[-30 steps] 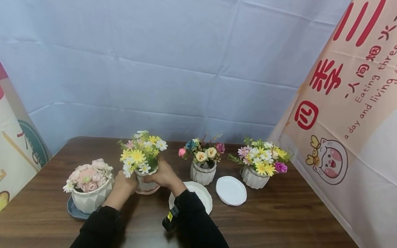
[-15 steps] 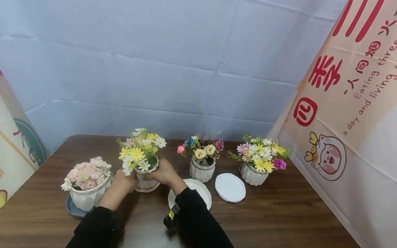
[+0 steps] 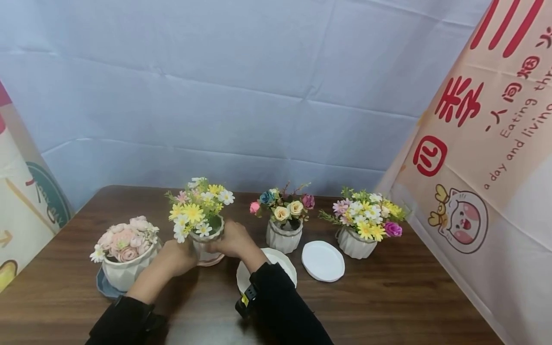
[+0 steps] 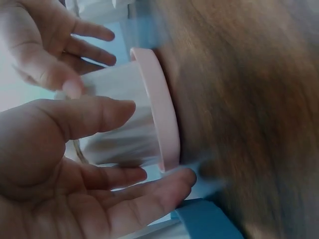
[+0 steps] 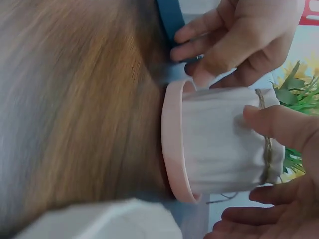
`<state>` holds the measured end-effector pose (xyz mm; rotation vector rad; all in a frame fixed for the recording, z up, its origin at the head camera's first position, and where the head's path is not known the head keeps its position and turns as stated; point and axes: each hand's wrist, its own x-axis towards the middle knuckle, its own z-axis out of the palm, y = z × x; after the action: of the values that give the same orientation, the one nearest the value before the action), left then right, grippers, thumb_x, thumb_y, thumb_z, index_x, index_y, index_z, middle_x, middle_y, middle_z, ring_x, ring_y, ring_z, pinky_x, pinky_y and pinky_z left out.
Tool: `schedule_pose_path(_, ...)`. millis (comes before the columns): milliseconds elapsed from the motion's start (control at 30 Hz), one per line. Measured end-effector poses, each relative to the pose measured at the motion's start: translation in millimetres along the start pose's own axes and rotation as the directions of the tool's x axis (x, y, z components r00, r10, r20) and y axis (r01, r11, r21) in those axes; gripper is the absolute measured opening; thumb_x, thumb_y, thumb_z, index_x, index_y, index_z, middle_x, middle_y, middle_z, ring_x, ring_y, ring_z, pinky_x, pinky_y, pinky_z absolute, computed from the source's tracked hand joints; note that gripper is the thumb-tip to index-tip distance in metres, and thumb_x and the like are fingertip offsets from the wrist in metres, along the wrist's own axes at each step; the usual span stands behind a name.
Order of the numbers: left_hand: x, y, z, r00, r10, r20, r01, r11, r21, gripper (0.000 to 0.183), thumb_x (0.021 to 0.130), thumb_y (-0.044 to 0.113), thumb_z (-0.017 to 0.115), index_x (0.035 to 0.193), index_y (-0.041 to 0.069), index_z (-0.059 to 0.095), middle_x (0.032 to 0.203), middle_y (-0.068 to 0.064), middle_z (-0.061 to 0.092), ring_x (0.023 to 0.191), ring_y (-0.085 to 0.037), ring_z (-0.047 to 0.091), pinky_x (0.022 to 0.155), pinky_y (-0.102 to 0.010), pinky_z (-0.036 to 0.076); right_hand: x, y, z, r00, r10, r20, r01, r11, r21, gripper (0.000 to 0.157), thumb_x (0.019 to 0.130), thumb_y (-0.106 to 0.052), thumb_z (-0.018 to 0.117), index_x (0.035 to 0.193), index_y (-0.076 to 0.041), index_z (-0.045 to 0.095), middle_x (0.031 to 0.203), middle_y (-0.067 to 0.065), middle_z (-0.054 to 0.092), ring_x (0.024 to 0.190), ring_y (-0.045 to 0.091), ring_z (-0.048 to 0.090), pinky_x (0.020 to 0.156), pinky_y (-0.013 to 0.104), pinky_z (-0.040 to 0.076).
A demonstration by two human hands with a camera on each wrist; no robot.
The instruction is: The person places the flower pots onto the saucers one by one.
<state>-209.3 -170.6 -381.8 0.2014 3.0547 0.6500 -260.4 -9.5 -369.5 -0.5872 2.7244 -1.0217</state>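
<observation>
A white ribbed flowerpot [image 5: 219, 142] with twine round its neck stands upright in a pink saucer [image 5: 174, 142] on the table. Yellow and white artificial daisies [image 3: 194, 211] fill it. On the pot's left side is my left hand [image 3: 178, 258], its thumb and fingers spread loosely around the lower part, near the saucer. At the right, my right hand [image 3: 233, 242] has its thumb over the pot near the twine and its fingers extended along the other side. Neither hand shows a firm grip in the wrist views; exact contact is hard to tell.
Left of my left hand, a faceted pot [image 3: 125, 272] of pink flowers sits in a blue saucer [image 3: 105, 286]. A white saucer [image 3: 280, 261] lies partly under my right forearm, another white saucer [image 3: 323, 261] beside it. Two more flowerpots, one ribbed pot [image 3: 283, 238] and another pot [image 3: 355, 243], stand behind.
Both hands were round the flowerpot earlier; now their fingers have loosened. My left hand has drawn slightly towards me, and my right hand slightly to the right. The pot stays in the pink saucer.
</observation>
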Motion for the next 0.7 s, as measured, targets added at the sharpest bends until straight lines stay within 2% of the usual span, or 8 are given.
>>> schedule_pose_path(67, -2.9, -0.7, 0.1, 1.0, 0.023, -0.012, -0.023, 1.0, 0.0, 0.035, 0.087, 0.013, 0.043, 0.108, -0.014, 0.053, 0.093, -0.032, 0.06, 0.086, -0.047, 0.058, 0.069, -0.051, 0.049, -3, 0, -3.3, 1.0, 0.017, 0.018, -0.016, 0.999, -0.051, 0.058, 0.071, -0.027, 0.081, 0.117, -0.001, 0.056, 0.104, 0.011, 0.061, 0.097, 0.025, 0.057, 0.075, 0.033, 0.048)
schedule_pose_path(133, -6.3, -2.3, 1.1, 0.997, 0.066, -0.037, -0.066, 0.998, 0.0, 0.029, 0.087, 0.013, 0.045, 0.097, -0.012, 0.056, 0.087, -0.028, 0.061, 0.084, -0.045, 0.058, 0.07, -0.051, 0.049, -6, 1, -6.4, 0.999, 0.029, 0.041, -0.025, 0.995, -0.097, 0.061, 0.072, -0.027, 0.08, 0.12, 0.001, 0.054, 0.108, 0.014, 0.059, 0.1, 0.028, 0.056, 0.075, 0.034, 0.049)
schedule_pose_path(233, -10.7, -5.6, 3.8, 0.987, 0.141, -0.08, -0.143, 0.99, -0.017, 0.015, 0.08, 0.009, 0.055, 0.068, 0.0, 0.054, 0.065, -0.015, 0.056, 0.067, -0.034, 0.057, 0.061, -0.044, 0.048, -11, 4, -11.0, 0.996, 0.04, 0.074, -0.029, 0.988, -0.149, 0.066, 0.074, -0.025, 0.077, 0.127, 0.004, 0.049, 0.116, 0.018, 0.056, 0.106, 0.03, 0.054, 0.077, 0.035, 0.048)
schedule_pose_path(333, -13.6, -8.1, 6.2, 0.978, 0.179, -0.106, -0.183, 0.983, -0.027, 0.023, 0.074, 0.008, 0.064, 0.058, 0.009, 0.048, 0.057, -0.004, 0.049, 0.063, -0.026, 0.052, 0.058, -0.04, 0.046, -16, 6, -14.5, 0.995, 0.039, 0.093, -0.021, 0.982, -0.186, 0.067, 0.076, -0.024, 0.075, 0.131, 0.002, 0.046, 0.122, 0.018, 0.053, 0.112, 0.031, 0.05, 0.08, 0.037, 0.047)
schedule_pose_path(400, -15.3, -8.4, 6.1, 0.982, 0.164, -0.092, -0.167, 0.986, -0.021, 0.02, 0.072, 0.011, 0.069, 0.062, 0.007, 0.053, 0.064, -0.006, 0.053, 0.07, -0.029, 0.054, 0.063, -0.043, 0.047, -19, 7, -15.8, 0.994, 0.054, 0.097, -0.033, 0.977, -0.209, 0.068, 0.077, -0.026, 0.075, 0.134, -0.001, 0.045, 0.125, 0.016, 0.052, 0.116, 0.031, 0.047, 0.085, 0.039, 0.045)
schedule_pose_path(533, -19.3, -4.4, 1.5, 0.995, 0.09, -0.032, -0.09, 0.996, -0.002, 0.022, 0.074, 0.018, 0.072, 0.07, 0.001, 0.06, 0.086, -0.019, 0.06, 0.085, -0.038, 0.056, 0.073, -0.052, 0.048, -25, 9, -17.0, 0.991, 0.098, 0.086, -0.074, 0.965, -0.253, 0.071, 0.076, -0.03, 0.076, 0.135, -0.004, 0.045, 0.128, 0.014, 0.052, 0.119, 0.032, 0.046, 0.089, 0.043, 0.043)
schedule_pose_path(600, -22.0, -1.4, -1.5, 0.998, 0.068, -0.006, -0.068, 0.998, 0.008, 0.025, 0.076, 0.02, 0.072, 0.066, 0.002, 0.058, 0.09, -0.022, 0.06, 0.087, -0.039, 0.056, 0.073, -0.053, 0.048, -28, 9, -17.7, 0.991, 0.113, 0.078, -0.088, 0.958, -0.273, 0.072, 0.076, -0.032, 0.077, 0.135, -0.005, 0.046, 0.127, 0.014, 0.053, 0.117, 0.032, 0.047, 0.088, 0.044, 0.044)
schedule_pose_path(700, -25.2, 2.7, -4.7, 0.997, 0.064, 0.03, -0.065, 0.998, 0.022, 0.026, 0.077, 0.024, 0.072, 0.069, 0.002, 0.06, 0.102, -0.031, 0.056, 0.088, -0.042, 0.057, 0.072, -0.054, 0.048, -32, 9, -20.0, 0.989, 0.129, 0.072, -0.102, 0.949, -0.298, 0.073, 0.075, -0.033, 0.078, 0.135, -0.005, 0.046, 0.127, 0.014, 0.052, 0.117, 0.032, 0.047, 0.089, 0.044, 0.043)
